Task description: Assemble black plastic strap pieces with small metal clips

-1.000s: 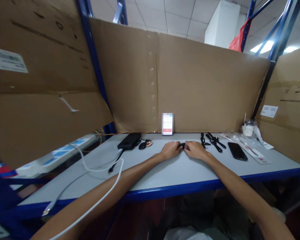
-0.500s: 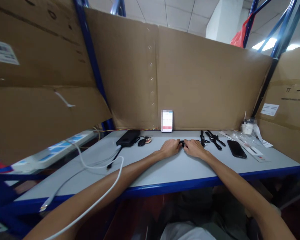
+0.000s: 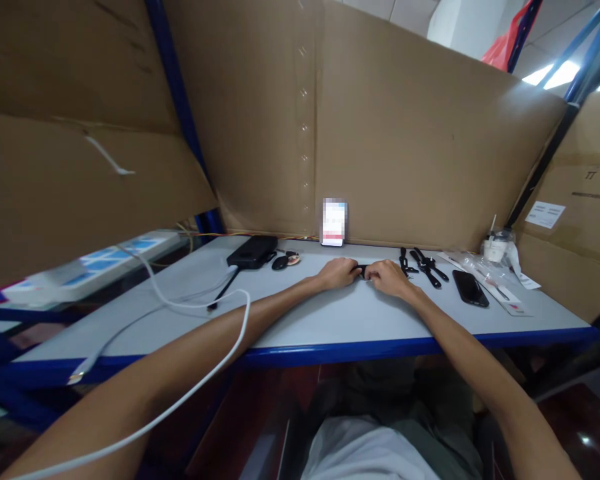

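Head view: left hand (image 3: 339, 273) and right hand (image 3: 389, 277) close together, both gripping a small black item (image 3: 362, 270); uneven pull might slip it toward black straps (image 3: 427, 269) at right.

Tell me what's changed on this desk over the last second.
Mainly the view: it has tipped downward, so the desk sits higher in the picture. Nothing was visibly taken hold of or let go: the left grip and right grip are still closed on the small black item between them. The upright phone, the phone lying flat and the black straps stayed put.
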Demonstrator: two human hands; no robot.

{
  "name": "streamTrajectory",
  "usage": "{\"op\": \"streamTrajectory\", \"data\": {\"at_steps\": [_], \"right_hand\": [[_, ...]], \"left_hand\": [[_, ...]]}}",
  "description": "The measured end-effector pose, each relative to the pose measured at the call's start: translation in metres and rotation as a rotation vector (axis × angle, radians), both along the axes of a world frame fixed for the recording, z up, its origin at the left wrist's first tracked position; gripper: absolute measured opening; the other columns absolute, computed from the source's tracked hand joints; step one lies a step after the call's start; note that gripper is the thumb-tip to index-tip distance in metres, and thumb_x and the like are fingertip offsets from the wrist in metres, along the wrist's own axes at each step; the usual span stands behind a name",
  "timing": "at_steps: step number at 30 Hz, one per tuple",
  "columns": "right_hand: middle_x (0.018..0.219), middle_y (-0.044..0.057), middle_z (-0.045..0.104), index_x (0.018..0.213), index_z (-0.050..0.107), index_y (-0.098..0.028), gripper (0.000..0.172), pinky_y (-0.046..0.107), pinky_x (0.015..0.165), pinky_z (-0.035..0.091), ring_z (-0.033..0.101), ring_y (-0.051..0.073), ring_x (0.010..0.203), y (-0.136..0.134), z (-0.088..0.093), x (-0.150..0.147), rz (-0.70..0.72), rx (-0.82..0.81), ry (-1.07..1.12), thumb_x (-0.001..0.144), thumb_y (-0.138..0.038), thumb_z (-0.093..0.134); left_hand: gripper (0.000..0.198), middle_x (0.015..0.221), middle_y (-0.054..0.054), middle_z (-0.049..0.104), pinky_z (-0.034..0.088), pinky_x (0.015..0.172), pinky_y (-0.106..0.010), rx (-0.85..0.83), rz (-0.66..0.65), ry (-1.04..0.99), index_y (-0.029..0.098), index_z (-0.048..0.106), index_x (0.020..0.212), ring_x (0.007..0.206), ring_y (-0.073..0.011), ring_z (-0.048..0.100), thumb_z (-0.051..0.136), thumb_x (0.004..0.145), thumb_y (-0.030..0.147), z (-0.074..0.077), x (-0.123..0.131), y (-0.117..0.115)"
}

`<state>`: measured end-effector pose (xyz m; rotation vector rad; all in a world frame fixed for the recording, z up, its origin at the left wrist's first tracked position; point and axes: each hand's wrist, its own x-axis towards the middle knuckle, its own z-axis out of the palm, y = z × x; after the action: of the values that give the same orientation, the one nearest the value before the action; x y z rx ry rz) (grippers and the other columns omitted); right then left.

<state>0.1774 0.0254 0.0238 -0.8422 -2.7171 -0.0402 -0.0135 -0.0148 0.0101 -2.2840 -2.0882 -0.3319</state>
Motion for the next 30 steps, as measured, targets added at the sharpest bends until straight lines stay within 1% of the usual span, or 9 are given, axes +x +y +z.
{"op": "streamTrajectory", "data": {"at_steps": [4,8,11,15,18,20,24,27,30], "right_hand": [[0.108,0.007,0.078,0.107,0.078,-0.023,0.036,0.027,0.083,0.045,0.070,0.022,0.100,0.0027,0.0019,0.0022,-0.095,0.040,0.033,0.092,-0.014,0.047],[0.108,0.003,0.079,0.110,0.079,-0.027,0.041,0.026,0.085,0.045,0.070,0.020,0.100,0.0025,0.0030,0.0027,-0.008,0.002,0.020,0.091,-0.012,0.046],[0.105,0.006,0.079,0.103,0.081,-0.024,0.037,0.027,0.087,0.046,0.070,0.022,0.099,0.0011,0.0039,0.0020,-0.055,0.004,-0.034,0.091,-0.013,0.047],[0.113,0.007,0.078,0.119,0.077,-0.025,0.041,0.028,0.089,0.046,0.070,0.021,0.102,0.0002,0.0050,0.0022,-0.088,0.012,-0.003,0.094,-0.013,0.047],[0.110,0.004,0.079,0.112,0.079,-0.026,0.041,0.027,0.088,0.046,0.070,0.021,0.102,0.0011,0.0045,0.0026,-0.023,-0.031,0.007,0.092,-0.011,0.047],[0.107,0.005,0.079,0.106,0.081,-0.024,0.039,0.027,0.088,0.046,0.070,0.022,0.102,0.0024,0.0038,0.0029,-0.054,-0.027,0.020,0.091,-0.010,0.048],[0.111,0.005,0.078,0.115,0.079,-0.025,0.042,0.027,0.088,0.047,0.071,0.021,0.102,0.0037,0.0035,0.0033,-0.056,-0.003,0.077,0.092,-0.010,0.046],[0.110,0.003,0.078,0.109,0.081,-0.026,0.043,0.026,0.090,0.046,0.070,0.020,0.104,0.0022,0.0050,0.0036,-0.004,-0.027,0.035,0.091,-0.008,0.046],[0.113,0.006,0.078,0.111,0.080,-0.025,0.041,0.027,0.092,0.046,0.070,0.021,0.105,0.0004,0.0063,0.0038,-0.068,0.008,0.023,0.092,-0.008,0.047]], "left_hand": [[0.042,0.105,-0.015,0.077,0.043,0.074,-0.032,-0.006,0.015,-0.008,0.019,0.074,0.101,0.098,-0.0274,0.071,0.039,0.099,0.042,0.0023,0.0015,-0.0024],[0.042,0.109,-0.016,0.077,0.043,0.075,-0.033,-0.009,0.016,-0.018,0.018,0.074,0.104,0.101,-0.0287,0.071,0.039,0.099,0.040,0.0042,0.0030,-0.0042],[0.042,0.109,-0.015,0.077,0.044,0.076,-0.033,-0.011,0.027,-0.028,0.019,0.075,0.103,0.101,-0.0284,0.070,0.040,0.098,0.041,0.0051,0.0037,-0.0052],[0.041,0.107,-0.014,0.077,0.044,0.076,-0.032,-0.016,0.034,-0.037,0.019,0.074,0.105,0.100,-0.0276,0.070,0.041,0.098,0.042,0.0054,0.0038,-0.0057],[0.042,0.107,-0.015,0.077,0.044,0.075,-0.032,-0.018,0.030,-0.031,0.019,0.075,0.104,0.100,-0.0280,0.070,0.040,0.099,0.042,0.0054,0.0037,-0.0054],[0.042,0.107,-0.015,0.077,0.044,0.075,-0.032,-0.022,0.034,-0.019,0.019,0.075,0.104,0.100,-0.0281,0.071,0.040,0.098,0.042,0.0052,0.0037,-0.0051],[0.042,0.108,-0.015,0.077,0.044,0.075,-0.033,-0.015,0.025,-0.005,0.019,0.075,0.103,0.099,-0.0283,0.070,0.039,0.098,0.042,0.0040,0.0033,-0.0043],[0.042,0.107,-0.015,0.077,0.044,0.074,-0.033,-0.012,0.023,-0.011,0.020,0.074,0.103,0.099,-0.0280,0.071,0.039,0.098,0.041,0.0032,0.0030,-0.0039],[0.042,0.106,-0.014,0.077,0.043,0.073,-0.033,-0.017,0.033,-0.013,0.020,0.074,0.103,0.098,-0.0279,0.071,0.039,0.098,0.042,0.0029,0.0027,-0.0038]]}}
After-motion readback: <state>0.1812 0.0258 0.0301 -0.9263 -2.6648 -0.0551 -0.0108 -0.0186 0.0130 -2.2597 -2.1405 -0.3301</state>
